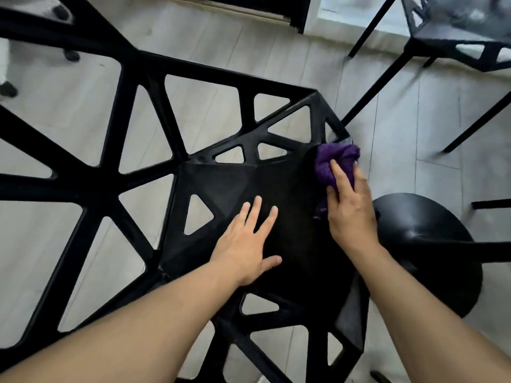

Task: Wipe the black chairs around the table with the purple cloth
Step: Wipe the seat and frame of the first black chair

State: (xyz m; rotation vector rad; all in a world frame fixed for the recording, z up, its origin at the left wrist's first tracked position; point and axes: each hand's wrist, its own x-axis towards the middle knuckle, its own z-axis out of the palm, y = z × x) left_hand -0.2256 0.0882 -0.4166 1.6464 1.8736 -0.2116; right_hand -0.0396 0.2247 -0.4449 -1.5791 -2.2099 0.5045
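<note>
Nearest: both bare forearms reach down over a black chair (276, 183) with a seat of angled facets and triangular cut-outs. Left hand (246, 244) lies flat on the middle of the seat, fingers (258, 208) straight and spread, holding nothing; it looks to be steadying the chair. Right hand (351, 214) is further out at the seat's far right corner, its fingers (338, 172) and thumb clasping the purple cloth (337, 161), which is bunched and pressed against the chair's edge. Step in hand, as judged: wiping this seat, now at its corner. Open lattice of the back and sides rises to the left and beyond, not yet under the cloth. Next move likely calls for drawing the cloth back across the facets or up onto the struts, keeping the bunch tight so it does not snag in the cut-outs. Just right of the chair, a round black base (431, 244) sits on the pale plank floor (193, 37). Farthest, upper right, a second black chair (453, 37), blurred.
</note>
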